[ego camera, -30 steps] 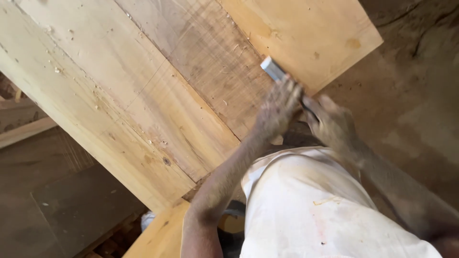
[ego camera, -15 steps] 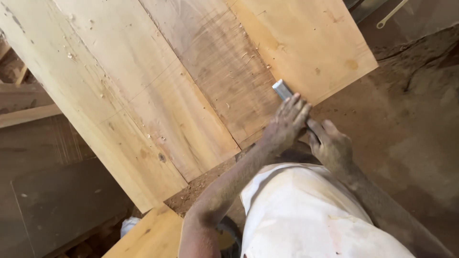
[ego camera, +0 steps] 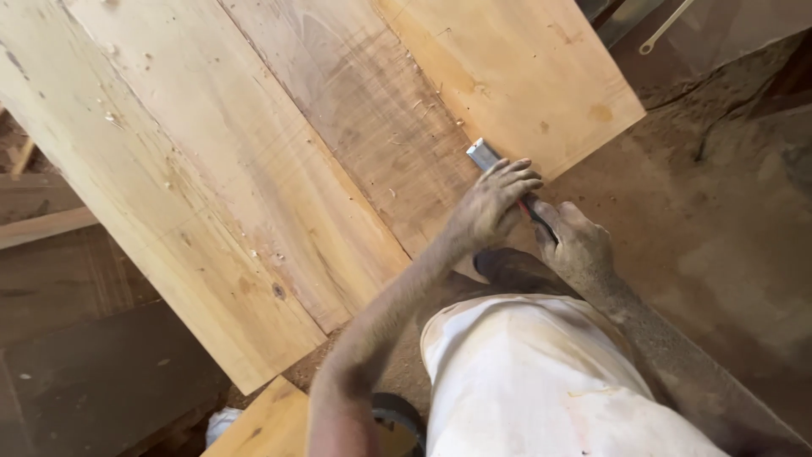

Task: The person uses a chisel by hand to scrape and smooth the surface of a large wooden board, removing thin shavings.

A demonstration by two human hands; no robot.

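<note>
A flat metal chisel blade lies against a wide panel of joined wooden boards, near the seam between two boards. My left hand is wrapped over the blade's upper part, fingers pressed down on it. My right hand grips the dark, reddish handle just behind. Both hands are dusted with sawdust. My leg in white, stained trousers fills the lower middle of the view.
The board panel's near edge ends above sawdust-covered ground. Another plank end lies at the bottom. A pale metal wrench lies at the top right. Dark timber pieces sit at the left.
The view has shifted, so the hands and chisel appear lower and further right in the frame. Both hands keep hold of the chisel at the same seam.
</note>
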